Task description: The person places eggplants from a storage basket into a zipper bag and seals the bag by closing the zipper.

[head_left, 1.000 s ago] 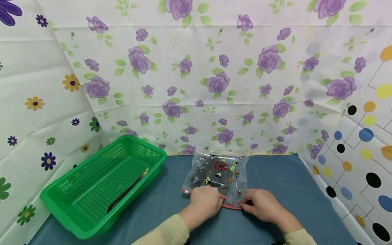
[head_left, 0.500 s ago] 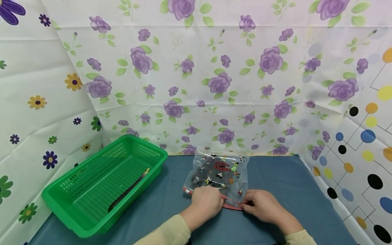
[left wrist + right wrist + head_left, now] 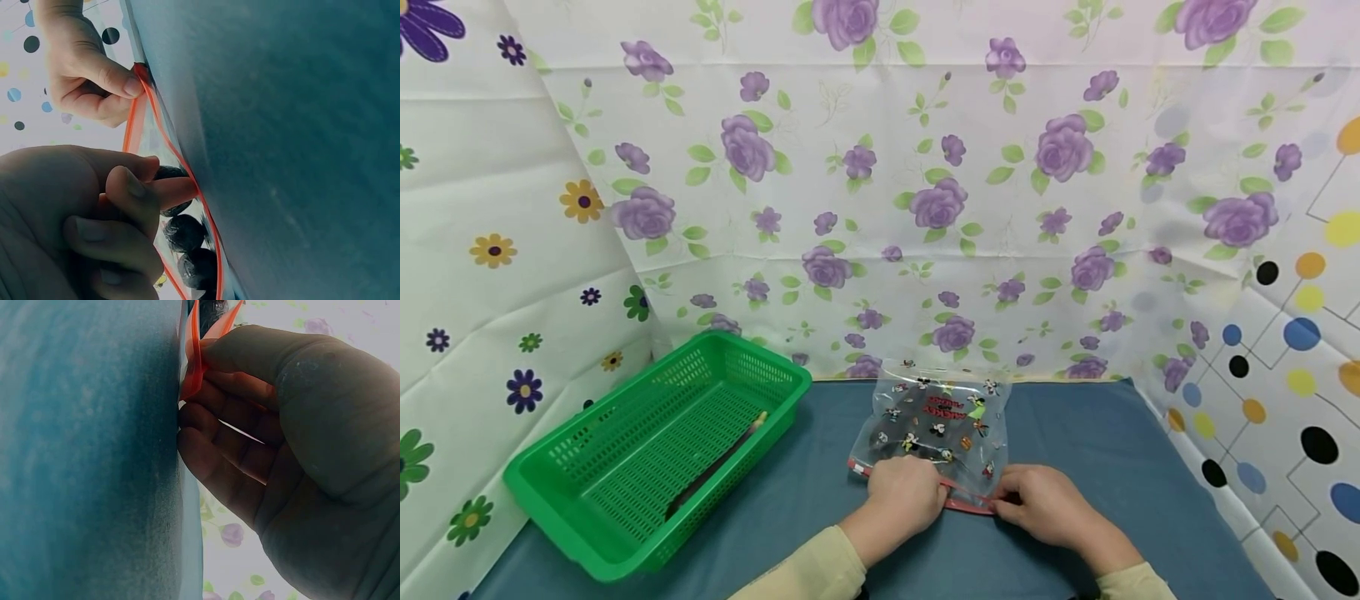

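A clear zip bag [image 3: 938, 421] with cartoon prints and a red zip edge lies on the blue cloth, its mouth toward me. My left hand [image 3: 904, 496] is at the middle of the mouth, gripping there with most fingers curled. In the left wrist view one finger [image 3: 178, 190] reaches into the opening and presses the red lower lip, holding the edges apart. Several dark, shiny round things [image 3: 185, 233] show inside the bag. My right hand [image 3: 1037, 504] pinches the right corner of the red zip [image 3: 195, 362] between thumb and fingers.
A green perforated basket [image 3: 587, 558] stands at the left, with a long dark thin object [image 3: 715, 467] with a pale tip leaning along its right side. Flower-printed sheets [image 3: 880, 208] hang behind and to the left, and a dotted sheet [image 3: 1300, 417] at the right.
Both hands and the bag hold nearly the same pose throughout. The whole head view has shifted very slightly.
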Demonstrator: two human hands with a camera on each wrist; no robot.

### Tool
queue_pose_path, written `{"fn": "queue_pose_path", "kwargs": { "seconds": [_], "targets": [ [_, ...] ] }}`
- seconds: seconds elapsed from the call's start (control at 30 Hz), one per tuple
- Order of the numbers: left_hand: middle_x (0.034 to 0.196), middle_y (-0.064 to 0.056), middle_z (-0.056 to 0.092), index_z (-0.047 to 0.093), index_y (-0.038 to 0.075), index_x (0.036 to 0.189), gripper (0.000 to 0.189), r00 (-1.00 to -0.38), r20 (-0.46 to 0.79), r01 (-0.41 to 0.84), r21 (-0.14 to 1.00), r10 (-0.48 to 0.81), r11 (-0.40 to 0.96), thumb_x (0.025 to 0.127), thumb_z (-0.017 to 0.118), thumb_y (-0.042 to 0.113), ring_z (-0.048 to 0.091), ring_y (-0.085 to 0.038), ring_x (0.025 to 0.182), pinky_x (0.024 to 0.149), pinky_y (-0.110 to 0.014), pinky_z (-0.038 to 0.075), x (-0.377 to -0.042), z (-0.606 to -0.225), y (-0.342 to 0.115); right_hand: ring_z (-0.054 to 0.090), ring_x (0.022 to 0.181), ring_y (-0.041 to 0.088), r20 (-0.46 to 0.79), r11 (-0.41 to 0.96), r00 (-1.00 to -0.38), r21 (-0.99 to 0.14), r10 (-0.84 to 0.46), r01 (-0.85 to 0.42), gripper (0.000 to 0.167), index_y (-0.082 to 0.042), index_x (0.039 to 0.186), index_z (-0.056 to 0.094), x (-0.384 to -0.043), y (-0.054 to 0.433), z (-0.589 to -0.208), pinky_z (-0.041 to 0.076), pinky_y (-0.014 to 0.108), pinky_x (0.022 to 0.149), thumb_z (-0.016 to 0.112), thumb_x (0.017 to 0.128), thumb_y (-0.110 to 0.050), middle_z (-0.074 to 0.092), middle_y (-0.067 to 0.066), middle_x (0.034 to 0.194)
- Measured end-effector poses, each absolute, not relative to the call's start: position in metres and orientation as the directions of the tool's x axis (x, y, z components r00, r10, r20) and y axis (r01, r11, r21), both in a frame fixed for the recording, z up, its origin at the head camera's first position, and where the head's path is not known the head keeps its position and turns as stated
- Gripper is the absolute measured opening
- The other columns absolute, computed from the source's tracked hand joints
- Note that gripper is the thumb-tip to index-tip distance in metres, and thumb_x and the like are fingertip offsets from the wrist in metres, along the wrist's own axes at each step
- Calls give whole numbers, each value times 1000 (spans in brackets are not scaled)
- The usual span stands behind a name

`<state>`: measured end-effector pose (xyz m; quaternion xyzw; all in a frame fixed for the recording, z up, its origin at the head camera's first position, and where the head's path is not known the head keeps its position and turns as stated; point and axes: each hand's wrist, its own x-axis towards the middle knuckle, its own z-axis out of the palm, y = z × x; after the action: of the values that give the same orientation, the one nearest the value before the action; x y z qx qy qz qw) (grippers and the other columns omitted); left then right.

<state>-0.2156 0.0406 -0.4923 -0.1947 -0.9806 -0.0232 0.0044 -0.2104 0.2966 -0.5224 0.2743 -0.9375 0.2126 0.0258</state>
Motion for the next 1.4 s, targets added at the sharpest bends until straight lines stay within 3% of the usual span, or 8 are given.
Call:
{"fn": "queue_pose_path", "kwargs": {
  "seconds": [0.23,0.57,0.87,1.0,1.1,1.23,1.4],
  "targets": [
    [55,2,52,57,22,55,61,-914,-5,402,107,405,909,108,71,50,51,-16,49,46,-38,41,-211,-491,33,54,70,-6,159,762,-849,-383,-503,-523,20,-37,88,80,-210,298,-522,50,30,65,84,100,-22,62,-26,87],
    [45,10,25,43,23,49,67,-908,39,410,290,418,865,106,74,40,39,-13,41,43,-31,21,-209,-479,13,55,71,-6,159,752,-845,-394,-511,-528,17,-36,90,81,-210,297,-519,50,30,65,84,101,-23,62,-26,88],
    [46,13,32,51,26,54,60,-926,127,376,415,356,829,105,77,42,38,-11,42,44,-29,22,-216,-450,-8,55,71,-7,183,750,-840,-382,-511,-540,17,-35,89,82,-212,299,-523,50,29,65,84,100,-23,62,-27,88],
    [52,12,47,69,26,68,42,-934,148,356,422,324,834,105,77,43,45,-11,45,45,-30,28,-221,-436,-20,55,71,-7,169,755,-845,-386,-508,-531,16,-35,90,82,-212,299,-522,51,29,66,84,101,-23,62,-27,89],
    [60,11,58,81,24,88,27,-940,161,340,414,300,844,106,77,44,51,-12,49,46,-32,36,-225,-427,-29,55,71,-7,168,751,-843,-390,-511,-533,16,-35,90,82,-212,299,-521,51,30,66,84,101,-23,63,-27,89],
    [64,10,60,84,20,109,26,-944,195,325,407,267,854,106,77,45,52,-12,50,46,-33,36,-230,-418,-41,56,72,-6,164,747,-842,-396,-514,-534,16,-35,91,82,-210,298,-520,51,30,66,84,101,-24,63,-26,89],
    [63,11,55,82,15,123,33,-936,269,328,436,227,838,106,77,44,50,-13,47,44,-31,31,-235,-410,-54,55,72,-6,157,749,-843,-397,-514,-530,16,-36,91,82,-209,297,-519,51,30,66,84,101,-23,63,-26,89]
  ]
}}
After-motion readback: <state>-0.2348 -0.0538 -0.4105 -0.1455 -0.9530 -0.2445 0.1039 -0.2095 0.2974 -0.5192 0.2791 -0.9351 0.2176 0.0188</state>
